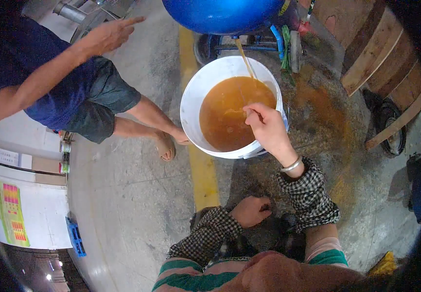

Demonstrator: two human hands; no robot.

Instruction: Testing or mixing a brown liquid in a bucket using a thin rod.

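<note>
A white bucket (189, 111) stands on the floor, partly filled with brownish-orange liquid (227, 127). Over its right side reaches my right hand (268, 127), its fingers pinched together just above the liquid. A faint thin line rises near the fingertips, but what they hold is too small to name. My left hand (251, 211) is low in front of me, near my knees, its fingers curled closed with nothing visible in them. From under a blue rounded tank (225, 14), a thin brownish stream (245, 58) runs down into the bucket.
The tank sits on a wheeled frame (227, 47). At left another person (74, 92) stands close, one arm stretched toward the tank. Wooden boards (378, 63) and a black tyre (390, 126) lie at right. A yellow floor stripe (203, 182) runs beneath the bucket.
</note>
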